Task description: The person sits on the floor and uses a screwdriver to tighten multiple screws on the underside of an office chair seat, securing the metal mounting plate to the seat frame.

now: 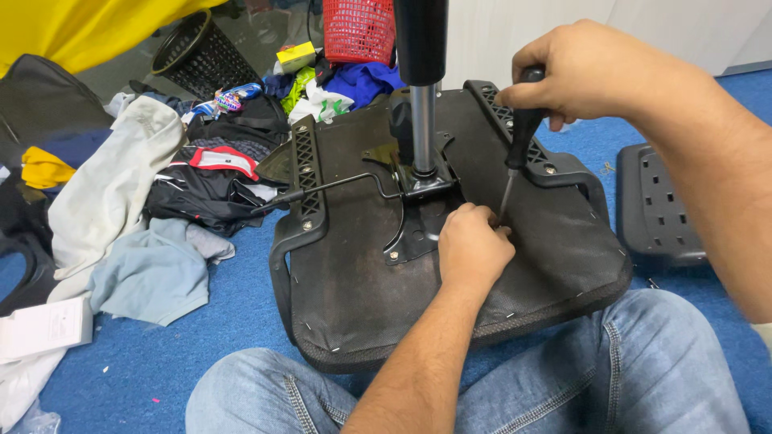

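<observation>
An upturned black office chair seat (362, 297) lies on the blue carpet in front of my knees, with its gas cylinder (421, 96) standing up from the metal mechanism plate (414, 225). My right hand (595, 72) grips the black handle of a screwdriver (519, 141), held nearly upright with its tip down on the seat underside beside the plate. My left hand (470, 245) rests on the seat with its fingers pinched at the screwdriver tip; what they hold is hidden. A thin black lever (322, 189) sticks out left from the mechanism.
Clothes (145, 193) are heaped on the carpet at the left. Behind them stand a black mesh basket (201, 52) and a red basket (358, 28). Another black plastic chair part (655, 201) lies at the right. White paper (44, 325) is at the lower left.
</observation>
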